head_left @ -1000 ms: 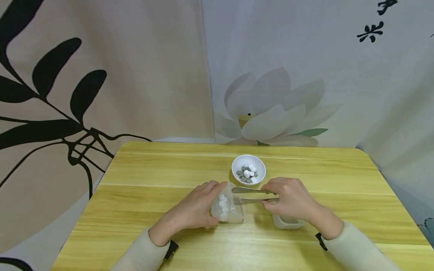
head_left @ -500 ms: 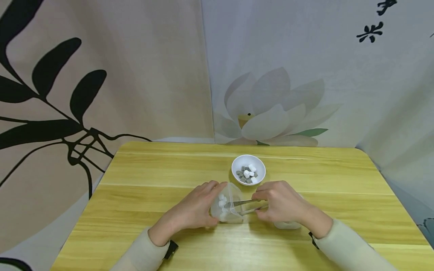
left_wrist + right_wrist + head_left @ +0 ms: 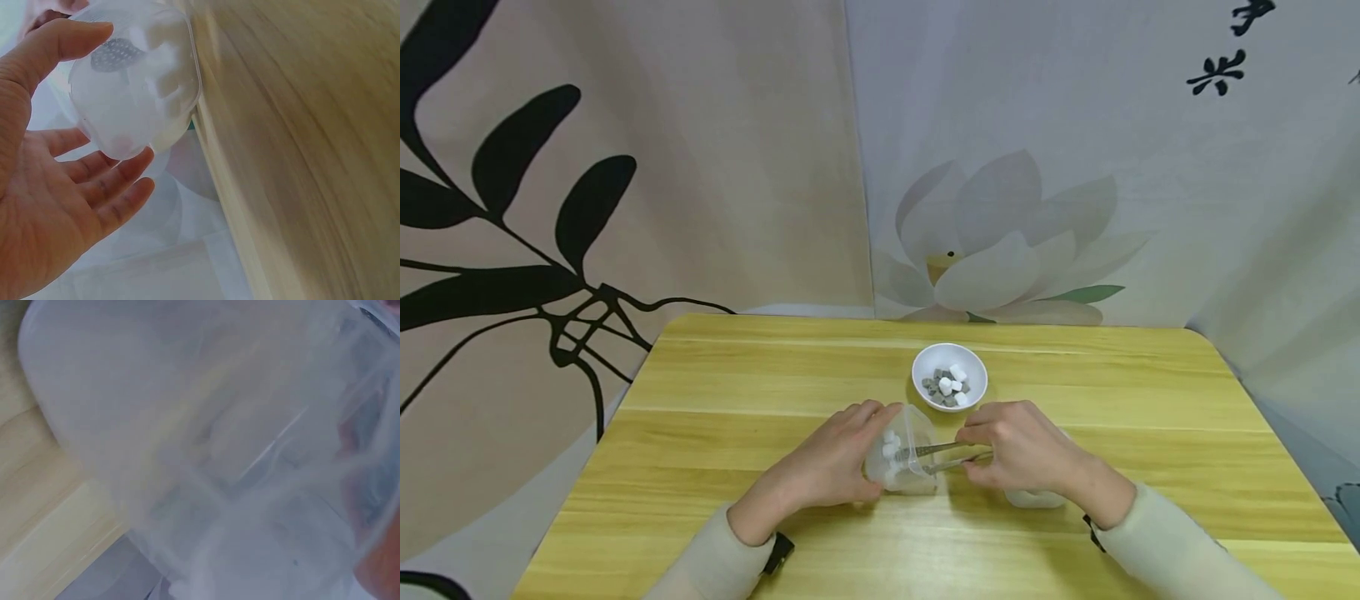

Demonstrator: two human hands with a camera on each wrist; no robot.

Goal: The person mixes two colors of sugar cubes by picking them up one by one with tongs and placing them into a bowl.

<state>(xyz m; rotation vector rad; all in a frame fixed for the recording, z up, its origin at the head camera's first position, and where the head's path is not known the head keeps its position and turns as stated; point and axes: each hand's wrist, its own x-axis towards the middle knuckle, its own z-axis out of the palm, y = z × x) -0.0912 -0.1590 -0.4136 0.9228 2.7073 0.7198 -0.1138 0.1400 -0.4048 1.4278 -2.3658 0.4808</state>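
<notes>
My left hand point(image 3: 835, 458) grips a clear plastic container point(image 3: 917, 479) tipped on its side, its mouth turned toward the right. White chunky pieces point(image 3: 891, 446) lie at its bottom end, blurred through the plastic. My right hand point(image 3: 1026, 446) holds metal tongs point(image 3: 942, 448), whose arms stand a little apart and reach into the container's mouth. In the left wrist view, the dotted tong tip point(image 3: 115, 55) shows through the container base point(image 3: 106, 119), beside the white pieces. My left thumb and fingers lie on opposite sides of that base.
Behind the hands a white bowl point(image 3: 922, 367) holds grey cubes and several white pieces. A second translucent container point(image 3: 1035, 499) stands partly hidden under my right hand; a blurred translucent wall point(image 3: 112, 381) fills much of the right wrist view. The wooden table point(image 3: 760, 367) ends at a printed curtain point(image 3: 760, 167).
My right hand has moved left and the tongs have gone from the container's mouth deeper inside, their arms drawing closer together. The left hand and bowl have stayed in place.
</notes>
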